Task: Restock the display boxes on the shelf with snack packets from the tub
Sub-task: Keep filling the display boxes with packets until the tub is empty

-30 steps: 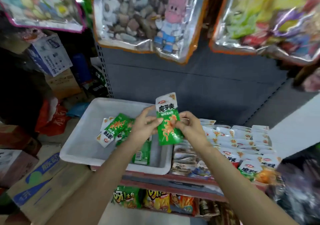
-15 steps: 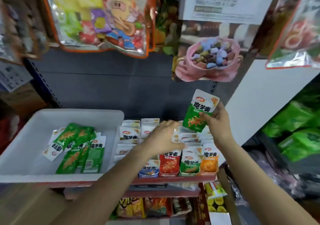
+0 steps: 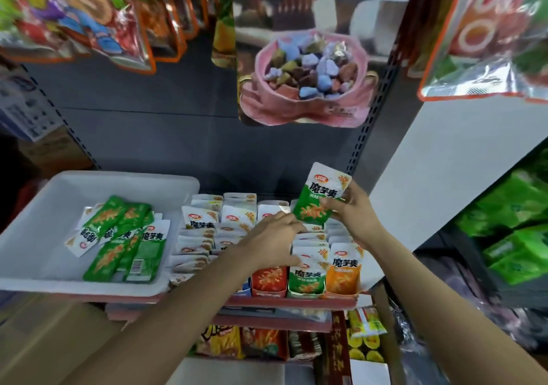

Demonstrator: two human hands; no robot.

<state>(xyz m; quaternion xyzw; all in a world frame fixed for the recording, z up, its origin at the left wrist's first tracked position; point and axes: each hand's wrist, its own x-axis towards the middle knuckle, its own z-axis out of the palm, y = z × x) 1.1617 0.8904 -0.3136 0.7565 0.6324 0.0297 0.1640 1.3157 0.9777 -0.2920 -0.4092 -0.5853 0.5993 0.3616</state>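
My right hand [image 3: 353, 215] pinches a green snack packet [image 3: 321, 196] and holds it upright above the display boxes [image 3: 305, 291] on the shelf. My left hand [image 3: 271, 244] lies flat on the packets in the row with the green-fronted box, fingers pressing them back. The white tub [image 3: 35, 254] stands at the left on the same shelf, with several green packets [image 3: 124, 242] lying in it.
Large candy bags [image 3: 302, 73] hang from the back panel above the shelf. A white side wall [image 3: 439, 177] closes the shelf on the right. More snack packs [image 3: 255, 343] fill the shelf below, and cardboard boxes [image 3: 53, 334] stand at the lower left.
The view swung right from the tub to the display boxes. My right hand carried the green packet over them, while my left hand let go of it and settled on the packet row.
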